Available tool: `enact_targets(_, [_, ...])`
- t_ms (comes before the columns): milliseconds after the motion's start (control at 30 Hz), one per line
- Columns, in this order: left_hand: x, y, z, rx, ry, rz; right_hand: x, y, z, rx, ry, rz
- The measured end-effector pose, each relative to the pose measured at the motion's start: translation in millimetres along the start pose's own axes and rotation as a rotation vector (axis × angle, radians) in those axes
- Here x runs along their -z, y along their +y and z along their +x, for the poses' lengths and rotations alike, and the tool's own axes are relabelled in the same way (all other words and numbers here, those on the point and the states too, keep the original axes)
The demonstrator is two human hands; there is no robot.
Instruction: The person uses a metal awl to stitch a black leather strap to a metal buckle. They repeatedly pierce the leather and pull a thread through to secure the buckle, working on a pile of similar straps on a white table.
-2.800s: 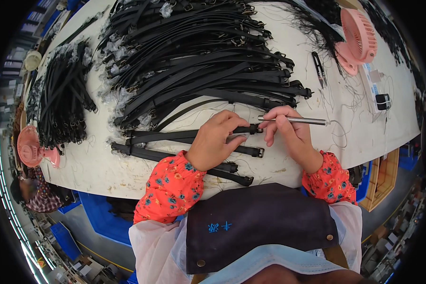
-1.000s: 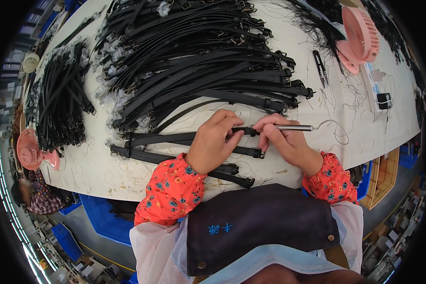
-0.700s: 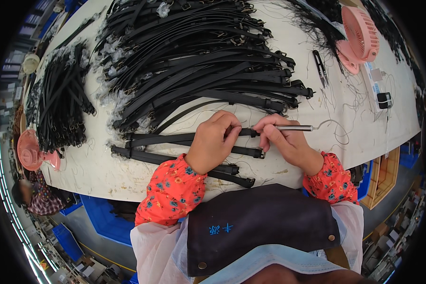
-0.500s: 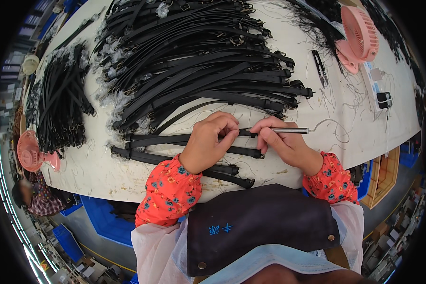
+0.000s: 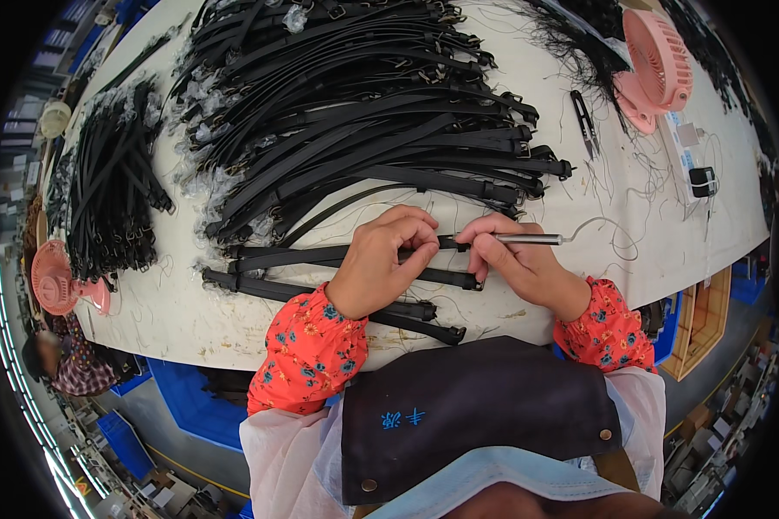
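Basically left hand (image 5: pixel 381 268) lies curled on a black strap (image 5: pixel 320 256) near the worktable's (image 5: pixel 190 320) front edge, fingers pressed together pinning it. Right hand (image 5: pixel 524 264) pinches a slim metal pen-like tool (image 5: pixel 528 239), possibly a heated tip, touching the strap end. Big strap pile (image 5: pixel 363 104) behind; pink fan (image 5: pixel 658 65) at right corner.

A white table (image 5: pixel 190 320) carries a big heap of black straps (image 5: pixel 363 112), a smaller strap bundle (image 5: pixel 108 199) at left, a pink fan (image 5: pixel 658 69), black snips (image 5: pixel 584 121) and loose threads (image 5: pixel 614 233).
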State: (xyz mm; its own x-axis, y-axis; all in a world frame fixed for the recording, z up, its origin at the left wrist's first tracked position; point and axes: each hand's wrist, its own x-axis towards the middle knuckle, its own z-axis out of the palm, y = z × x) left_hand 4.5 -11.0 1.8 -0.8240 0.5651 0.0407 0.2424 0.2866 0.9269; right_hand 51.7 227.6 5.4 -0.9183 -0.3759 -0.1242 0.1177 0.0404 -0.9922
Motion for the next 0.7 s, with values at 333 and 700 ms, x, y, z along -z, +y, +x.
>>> enact_targets(333, [5.4, 3.3, -0.8, -0.005, 0.032, 0.094, 0.8, -1.0, -1.1, 0.009, 0.022, -0.012])
enact_targets(700, [-2.8, 4.6, -2.2, -0.368, 0.125, 0.704, 4.2, 1.6, -2.2, 0.108, 0.062, 0.067])
